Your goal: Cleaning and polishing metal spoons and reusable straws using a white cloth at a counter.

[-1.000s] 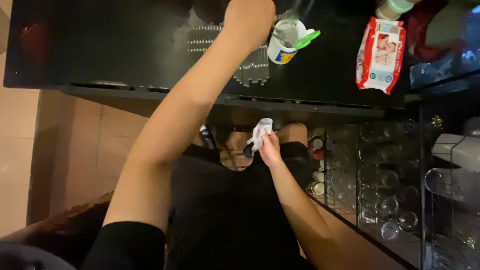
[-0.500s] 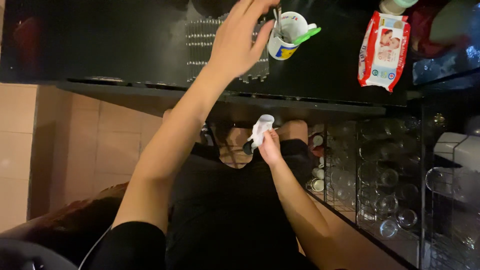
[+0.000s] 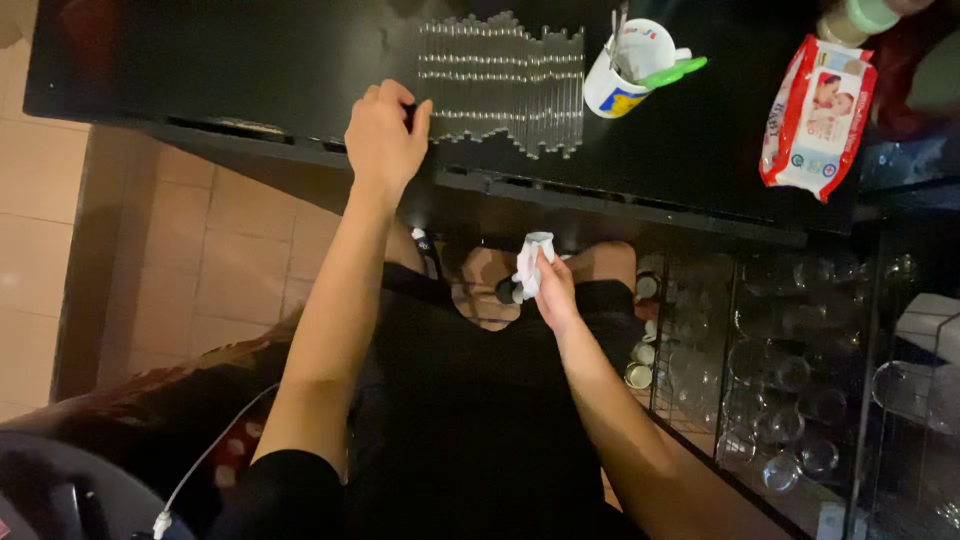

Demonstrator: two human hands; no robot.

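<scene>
Head view, looking straight down over a seated person's lap. Left hand [image 3: 385,135] rests at the near edge of the black worktop [image 3: 220,60], fingers curled closed around something small and dark; what it is cannot be made out. Just to the right of that hand, touching or nearly so, lies a row of clear glass tubes [image 3: 505,80] set side by side on the worktop, their ends uneven. Right hand [image 3: 552,290] is lower, below the worktop edge and above the knees, fingers pinched on a crumpled white tissue [image 3: 530,262]; a small dark rounded object [image 3: 507,291] sits against the tissue at its left side, and whether the same hand grips it too is unclear. Beyond the tubes stands a white mug [image 3: 625,75] with a coloured print, holding a thin metal tool and a green plastic piece that sticks out over the rim to the right. Further right, well apart from the mug, a red and white soft pack of wipes [image 3: 815,115] lies on the worktop. At the right edge of view, shelves with clear glassware [image 3: 790,370] sit below worktop level. Tan floor tiles [image 3: 230,250] show at left. Lighting dim; detail under the worktop is poor.
</scene>
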